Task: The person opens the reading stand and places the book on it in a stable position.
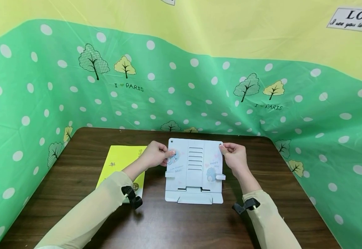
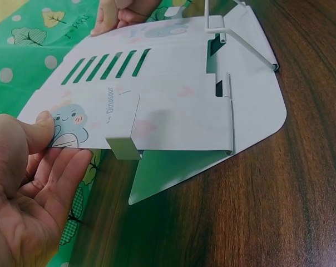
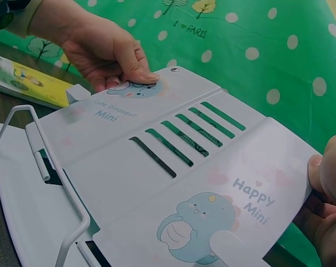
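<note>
A white folding book stand [image 1: 195, 166] with blue dinosaur prints and a row of slots is on the brown table, its back panel tilted up from its base plate [image 2: 257, 105]. My left hand [image 1: 156, 154] pinches the panel's left edge, thumb over the dinosaur print [image 2: 69, 122]. At the panel's upper right corner, my right hand [image 1: 235, 157] pinches the edge between thumb and fingers. A white wire bar [image 3: 51, 167] runs along the stand's lower front. Small white clips [image 1: 220, 177] stick out at both sides of the panel.
To the left, partly under my left forearm, lies a yellow book [image 1: 121, 159] on the wooden table [image 1: 181, 224]. A green and yellow printed cloth [image 1: 181, 86] hangs behind the table and along both sides. Black straps [image 1: 132, 197] circle both wrists.
</note>
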### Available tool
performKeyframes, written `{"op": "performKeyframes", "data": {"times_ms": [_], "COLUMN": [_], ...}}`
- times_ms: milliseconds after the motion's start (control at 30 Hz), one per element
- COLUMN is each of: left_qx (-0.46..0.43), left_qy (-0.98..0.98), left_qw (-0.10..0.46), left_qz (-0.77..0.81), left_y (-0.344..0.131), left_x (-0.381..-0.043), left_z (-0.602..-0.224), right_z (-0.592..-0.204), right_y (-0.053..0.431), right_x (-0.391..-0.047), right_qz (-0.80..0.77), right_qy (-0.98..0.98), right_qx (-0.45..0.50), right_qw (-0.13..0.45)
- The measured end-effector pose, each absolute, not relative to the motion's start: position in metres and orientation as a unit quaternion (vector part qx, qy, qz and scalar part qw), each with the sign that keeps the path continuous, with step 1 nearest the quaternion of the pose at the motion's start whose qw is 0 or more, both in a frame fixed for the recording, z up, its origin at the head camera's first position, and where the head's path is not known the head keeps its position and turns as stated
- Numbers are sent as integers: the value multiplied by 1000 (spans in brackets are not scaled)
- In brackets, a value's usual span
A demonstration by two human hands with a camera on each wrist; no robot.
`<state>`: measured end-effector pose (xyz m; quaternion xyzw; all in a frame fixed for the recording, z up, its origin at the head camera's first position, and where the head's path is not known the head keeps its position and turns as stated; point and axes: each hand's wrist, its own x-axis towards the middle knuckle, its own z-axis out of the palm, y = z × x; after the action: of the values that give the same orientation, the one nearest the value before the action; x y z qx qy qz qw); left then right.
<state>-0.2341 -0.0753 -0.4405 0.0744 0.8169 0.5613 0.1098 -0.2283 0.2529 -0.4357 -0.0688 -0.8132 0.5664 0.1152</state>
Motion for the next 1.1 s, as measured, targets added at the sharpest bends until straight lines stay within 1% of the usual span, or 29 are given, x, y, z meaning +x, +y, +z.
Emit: {"op": "performKeyframes", "data": {"times_ms": [1100], "left_qx": [76], "left_qy": [818], "left_qw": [104], "left_qz": [561], "left_y": [-76], "left_x": [-232], "left_z": [-440], "right_z": [-435], "right_y": [250], "right_x": [-227], "right_qz": [563], "right_qy": [-813], "right_qx": [-82], "right_qw": [123]}}
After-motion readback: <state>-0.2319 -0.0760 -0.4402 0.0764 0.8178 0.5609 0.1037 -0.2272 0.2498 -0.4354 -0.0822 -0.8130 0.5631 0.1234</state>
